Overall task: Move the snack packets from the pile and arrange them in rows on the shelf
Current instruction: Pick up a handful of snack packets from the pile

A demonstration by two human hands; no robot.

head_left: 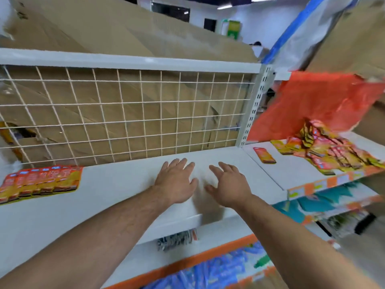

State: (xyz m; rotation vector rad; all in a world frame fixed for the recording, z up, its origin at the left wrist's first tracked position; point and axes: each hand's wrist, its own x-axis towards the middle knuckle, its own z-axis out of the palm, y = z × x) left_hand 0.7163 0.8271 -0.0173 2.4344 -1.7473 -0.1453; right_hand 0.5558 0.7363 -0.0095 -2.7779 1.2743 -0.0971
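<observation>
From the head camera, both arms reach forward over the white shelf (116, 184). The left hand (176, 182) and the right hand (229, 186) lie side by side near the middle of the picture, palms down, fingers spread and straight, with nothing in either of them. Motion blur hides whether the palms touch the board.

At about nine o'clock from the hands, near the left edge, one row of packets (41, 180) lies flat, overlapping side by side. At about three o'clock, on the neighbouring shelf board, sits the pile (333, 151), a loose orange and yellow heap. One single packet (264, 155) lies apart from it at about two o'clock, between hands and heap.

Behind the shelf, at twelve o'clock, stands a wire grid (125, 113) backed by cardboard.

By my judgement the job is at an early stage: one short row is laid, most of the board is bare, and the heap looks large.
</observation>
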